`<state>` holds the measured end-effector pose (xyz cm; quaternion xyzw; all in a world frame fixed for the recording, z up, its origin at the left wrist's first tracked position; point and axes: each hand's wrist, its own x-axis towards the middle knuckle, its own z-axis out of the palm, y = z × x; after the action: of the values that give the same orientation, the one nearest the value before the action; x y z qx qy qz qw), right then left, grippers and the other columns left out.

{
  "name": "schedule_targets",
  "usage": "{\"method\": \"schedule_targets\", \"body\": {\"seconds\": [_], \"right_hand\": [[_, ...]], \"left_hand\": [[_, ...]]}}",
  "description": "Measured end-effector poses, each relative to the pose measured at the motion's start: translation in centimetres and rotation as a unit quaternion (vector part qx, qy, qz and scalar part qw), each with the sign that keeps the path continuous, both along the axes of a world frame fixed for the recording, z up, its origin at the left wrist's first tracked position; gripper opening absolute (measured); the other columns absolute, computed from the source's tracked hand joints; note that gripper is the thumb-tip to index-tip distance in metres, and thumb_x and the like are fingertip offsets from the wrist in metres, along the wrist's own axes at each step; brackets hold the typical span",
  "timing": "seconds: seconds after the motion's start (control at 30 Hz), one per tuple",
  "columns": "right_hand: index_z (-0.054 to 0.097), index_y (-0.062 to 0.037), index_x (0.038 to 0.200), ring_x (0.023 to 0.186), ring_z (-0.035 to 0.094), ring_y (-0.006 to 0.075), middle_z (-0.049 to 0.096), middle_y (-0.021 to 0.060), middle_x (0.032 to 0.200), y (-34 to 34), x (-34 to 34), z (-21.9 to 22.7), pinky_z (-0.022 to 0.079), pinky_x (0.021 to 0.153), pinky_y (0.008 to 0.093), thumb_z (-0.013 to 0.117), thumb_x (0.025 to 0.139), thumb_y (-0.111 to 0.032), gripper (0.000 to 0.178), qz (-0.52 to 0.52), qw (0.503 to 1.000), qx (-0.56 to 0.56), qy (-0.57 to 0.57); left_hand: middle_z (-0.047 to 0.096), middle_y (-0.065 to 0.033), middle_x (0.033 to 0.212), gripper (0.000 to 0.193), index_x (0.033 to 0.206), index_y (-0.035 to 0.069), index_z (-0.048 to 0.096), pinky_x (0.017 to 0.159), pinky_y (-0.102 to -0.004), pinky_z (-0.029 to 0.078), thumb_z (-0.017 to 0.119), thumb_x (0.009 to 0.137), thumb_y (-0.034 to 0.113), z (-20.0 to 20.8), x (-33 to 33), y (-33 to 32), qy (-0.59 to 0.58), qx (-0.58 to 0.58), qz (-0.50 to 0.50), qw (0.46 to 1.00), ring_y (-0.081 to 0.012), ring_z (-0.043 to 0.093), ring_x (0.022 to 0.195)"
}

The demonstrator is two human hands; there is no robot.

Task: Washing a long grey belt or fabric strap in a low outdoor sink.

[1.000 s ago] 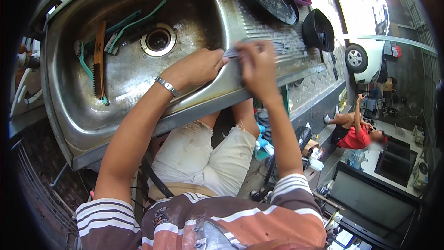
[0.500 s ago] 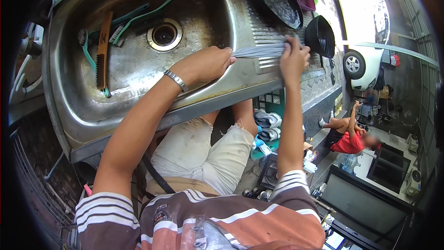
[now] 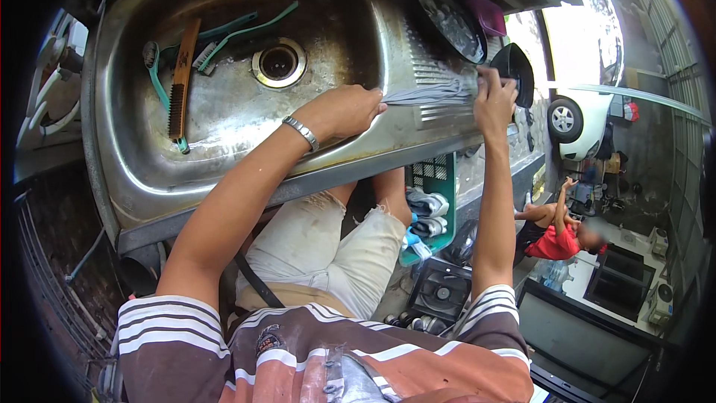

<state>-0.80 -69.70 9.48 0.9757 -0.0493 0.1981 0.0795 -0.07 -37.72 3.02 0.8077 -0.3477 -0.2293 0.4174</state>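
A bundle of grey shoelaces [image 3: 425, 95] is stretched between my two hands above the ridged side of the sink. My left hand [image 3: 347, 110], with a metal-banded watch on its wrist, is closed on the left end, over the basin's right rim. On the other end, the fingers of my right hand [image 3: 495, 104] are closed, next to a black bowl [image 3: 520, 67]; that end is slightly blurred. In the basin [image 3: 231, 123] lie a wooden brush [image 3: 183, 78] and several teal-handled brushes [image 3: 155, 78], left of the drain [image 3: 279, 63].
A black basin of sudsy water [image 3: 451, 22] and a pink container [image 3: 488, 16] stand at the sink's far right. Below the front edge, a green crate [image 3: 440, 175] holds grey shoes [image 3: 427, 213]. Another person in red [image 3: 553, 240] sits off to the right, near a white car [image 3: 589, 123].
Both hands have shifted slightly right with the laces held between them. The strands now look more spread near my right hand. The whole view has also shifted a little.
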Motion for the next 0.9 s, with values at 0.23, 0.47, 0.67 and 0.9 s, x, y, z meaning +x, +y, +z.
{"method": "schedule_targets", "body": {"seconds": [0.23, 0.47, 0.67, 0.9], "right_hand": [[0.069, -0.0208, 0.124, 0.11, 0.061, 0.0368, 0.068, 0.017, 0.11, 1.4, 11.0, 2.8, 0.05, 0.094, 0.0469, 0.058, 0.101, -0.025, 0.026, 0.1, 0.978, 0.127, 0.134], [0.069, -0.0115, 0.112, 0.102, 0.059, 0.0367, 0.068, 0.0153, 0.102, 8.9, 5.9, 1.2, 0.048, 0.091, 0.0463, 0.06, 0.098, -0.021, 0.019, 0.226, 0.95, 0.213, 0.015], [0.069, -0.0083, 0.102, 0.095, 0.06, 0.0411, 0.057, 0.0218, 0.1, 10.6, -2.5, -2.8, 0.049, 0.083, 0.0484, 0.067, 0.094, -0.021, 0.015, 0.224, 0.956, 0.181, 0.05], [0.066, -0.0076, 0.104, 0.09, 0.06, 0.0393, 0.056, 0.0204, 0.098, 5.3, -2.6, -1.8, 0.049, 0.08, 0.0498, 0.061, 0.101, -0.024, 0.017, 0.092, 0.982, 0.165, 0.002]], "left_hand": [[0.071, -0.0295, 0.102, 0.056, 0.107, -0.003, 0.071, 0.091, -0.0521, 0.052, 0.048, 0.101, 0.048, 2.0, 1.1, 1.5, 0.093, 0.036, -0.019, 0.995, -0.0452, 0.068, 0.101], [0.071, -0.0292, 0.098, 0.054, 0.102, -0.004, 0.07, 0.089, -0.0531, 0.052, 0.046, 0.105, 0.044, 0.4, 0.1, 1.0, 0.023, 0.052, 0.0, 0.998, -0.0434, 0.069, 0.099], [0.071, -0.0284, 0.091, 0.055, 0.09, -0.002, 0.072, 0.083, -0.054, 0.054, 0.042, 0.107, 0.041, 0.4, -0.5, 0.1, -0.027, 0.059, 0.012, 0.998, -0.0472, 0.068, 0.089], [0.069, -0.028, 0.086, 0.057, 0.086, 0.001, 0.07, 0.079, -0.0557, 0.052, 0.038, 0.107, 0.043, 0.7, -0.5, 0.2, -0.058, 0.098, -0.001, 0.994, -0.0456, 0.067, 0.085]]}}
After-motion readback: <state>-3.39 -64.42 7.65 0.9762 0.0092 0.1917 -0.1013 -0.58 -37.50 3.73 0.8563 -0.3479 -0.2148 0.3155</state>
